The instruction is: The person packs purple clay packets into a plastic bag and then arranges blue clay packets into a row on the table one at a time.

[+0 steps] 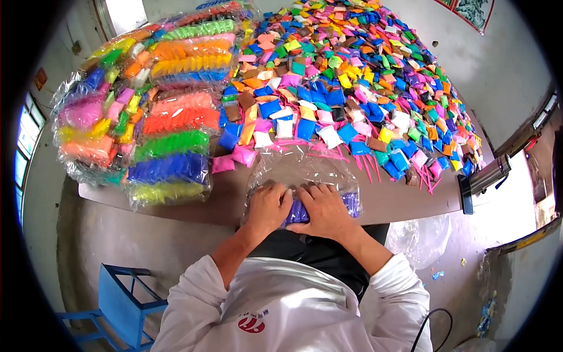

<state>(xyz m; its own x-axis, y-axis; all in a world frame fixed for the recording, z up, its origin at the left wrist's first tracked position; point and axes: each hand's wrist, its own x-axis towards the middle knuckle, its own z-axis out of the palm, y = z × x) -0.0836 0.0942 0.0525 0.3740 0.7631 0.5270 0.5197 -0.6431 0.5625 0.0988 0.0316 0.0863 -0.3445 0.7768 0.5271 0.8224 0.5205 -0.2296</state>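
At the near edge of the table, a clear plastic bag (299,167) lies with its loose end spread away from me. A row of purple packets (352,203) is inside it, partly covered by my hands. My left hand (268,206) is closed over the left end of the row, fingers curled on the film. Just beside it, my right hand (324,211) grips the middle of the row through the plastic, thumb on the near side and fingers on top. The fingertips of both hands are close together.
Filled bags of colour-sorted packets (170,141) are stacked at the left. A big heap of loose mixed packets (352,82) covers the back and right, with pink sticks (375,167) along its front. A metal cylinder on a bracket (489,176) sits at the right edge; a blue stool (120,302) stands lower left.
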